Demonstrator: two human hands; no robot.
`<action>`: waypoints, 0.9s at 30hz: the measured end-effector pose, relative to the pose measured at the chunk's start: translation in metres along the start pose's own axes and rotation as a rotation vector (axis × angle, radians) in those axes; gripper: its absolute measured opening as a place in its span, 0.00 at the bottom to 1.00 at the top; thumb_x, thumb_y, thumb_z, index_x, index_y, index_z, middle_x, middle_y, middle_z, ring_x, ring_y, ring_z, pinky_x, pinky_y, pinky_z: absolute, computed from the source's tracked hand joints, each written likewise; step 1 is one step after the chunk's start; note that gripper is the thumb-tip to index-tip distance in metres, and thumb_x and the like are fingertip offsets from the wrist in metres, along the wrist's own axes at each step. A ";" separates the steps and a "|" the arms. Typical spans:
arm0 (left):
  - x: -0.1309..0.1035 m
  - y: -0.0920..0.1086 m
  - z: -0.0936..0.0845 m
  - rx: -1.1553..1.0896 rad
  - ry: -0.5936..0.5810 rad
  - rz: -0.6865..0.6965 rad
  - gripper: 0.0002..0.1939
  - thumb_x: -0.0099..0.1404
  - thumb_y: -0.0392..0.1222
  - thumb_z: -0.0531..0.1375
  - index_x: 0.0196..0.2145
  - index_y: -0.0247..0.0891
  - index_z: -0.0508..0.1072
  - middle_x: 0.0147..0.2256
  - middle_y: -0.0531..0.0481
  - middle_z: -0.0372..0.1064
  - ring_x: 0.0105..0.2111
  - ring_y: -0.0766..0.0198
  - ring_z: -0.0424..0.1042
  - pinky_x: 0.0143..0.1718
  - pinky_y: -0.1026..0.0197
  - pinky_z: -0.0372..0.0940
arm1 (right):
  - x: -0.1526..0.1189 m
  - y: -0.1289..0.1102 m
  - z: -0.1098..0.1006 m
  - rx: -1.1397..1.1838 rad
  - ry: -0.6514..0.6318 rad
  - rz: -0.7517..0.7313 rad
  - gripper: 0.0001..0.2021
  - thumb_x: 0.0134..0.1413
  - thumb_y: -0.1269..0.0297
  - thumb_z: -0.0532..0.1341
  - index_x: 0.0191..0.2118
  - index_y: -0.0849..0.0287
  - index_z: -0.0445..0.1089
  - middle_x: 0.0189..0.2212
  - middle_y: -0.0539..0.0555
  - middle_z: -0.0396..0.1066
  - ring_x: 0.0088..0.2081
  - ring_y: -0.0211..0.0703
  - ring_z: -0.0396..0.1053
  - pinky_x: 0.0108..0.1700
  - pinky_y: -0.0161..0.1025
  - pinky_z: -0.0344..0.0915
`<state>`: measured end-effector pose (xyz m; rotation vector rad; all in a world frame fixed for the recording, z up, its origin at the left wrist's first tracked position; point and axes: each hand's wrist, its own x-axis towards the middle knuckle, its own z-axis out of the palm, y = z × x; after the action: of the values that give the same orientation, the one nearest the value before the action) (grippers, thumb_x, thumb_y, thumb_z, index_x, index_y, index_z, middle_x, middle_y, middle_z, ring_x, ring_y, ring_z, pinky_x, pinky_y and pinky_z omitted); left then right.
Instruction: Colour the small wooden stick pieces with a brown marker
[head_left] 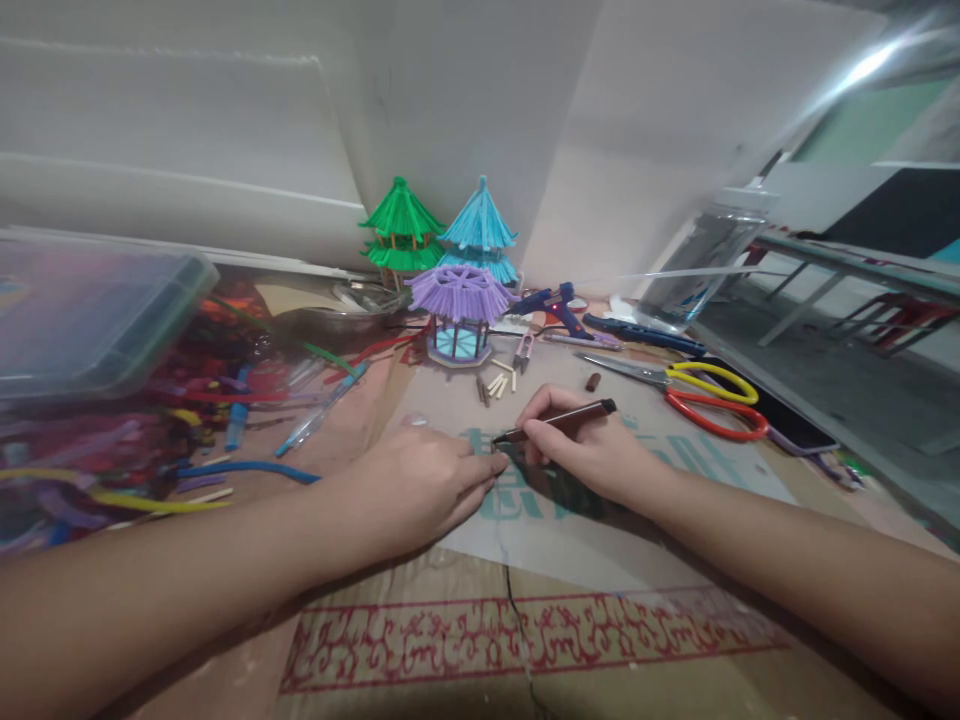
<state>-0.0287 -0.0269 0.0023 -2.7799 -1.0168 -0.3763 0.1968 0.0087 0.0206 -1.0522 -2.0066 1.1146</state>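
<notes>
My right hand (574,440) is closed around a brown marker (577,415), its tip pointing left toward the fingertips of my left hand. My left hand (435,470) pinches what looks like a small wooden stick (493,449), mostly hidden by the fingers, at the marker's tip. Both hands are over a white sheet (570,565) with teal lettering. Beyond them lie several short pale sticks (498,384), brown-coloured sticks (483,391) and the marker's brown cap (593,382).
A purple-roofed pavilion model (461,300) stands before green (401,225) and blue (481,225) ones. Scissors (675,385), a glue gun (555,305) and a phone (795,420) lie right. Pipe cleaners (247,467) and a plastic box (105,310) are left; a clear jar (697,260) stands back right.
</notes>
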 end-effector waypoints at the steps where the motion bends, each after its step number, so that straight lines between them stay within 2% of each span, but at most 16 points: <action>1: 0.000 0.000 0.000 -0.002 0.003 -0.001 0.12 0.72 0.40 0.56 0.50 0.45 0.76 0.29 0.52 0.76 0.28 0.55 0.76 0.32 0.55 0.63 | 0.000 0.000 0.000 0.002 -0.003 0.002 0.05 0.61 0.63 0.59 0.35 0.58 0.66 0.23 0.48 0.70 0.26 0.37 0.68 0.30 0.36 0.64; 18: 0.000 -0.002 0.000 -0.038 0.004 0.007 0.13 0.72 0.40 0.55 0.49 0.43 0.76 0.30 0.51 0.77 0.29 0.57 0.75 0.32 0.57 0.62 | -0.002 0.001 -0.001 -0.020 0.019 -0.003 0.04 0.61 0.64 0.60 0.36 0.57 0.67 0.24 0.48 0.70 0.27 0.38 0.68 0.31 0.37 0.65; 27: -0.005 0.003 0.004 0.138 0.192 0.074 0.14 0.75 0.41 0.51 0.46 0.38 0.76 0.24 0.50 0.71 0.25 0.58 0.70 0.29 0.56 0.59 | -0.001 -0.002 0.000 0.015 0.011 0.002 0.03 0.61 0.64 0.60 0.37 0.57 0.66 0.24 0.48 0.70 0.27 0.38 0.68 0.31 0.36 0.65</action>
<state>-0.0299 -0.0311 -0.0034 -2.5920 -0.8592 -0.5294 0.1966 0.0072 0.0217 -1.0511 -1.9855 1.1209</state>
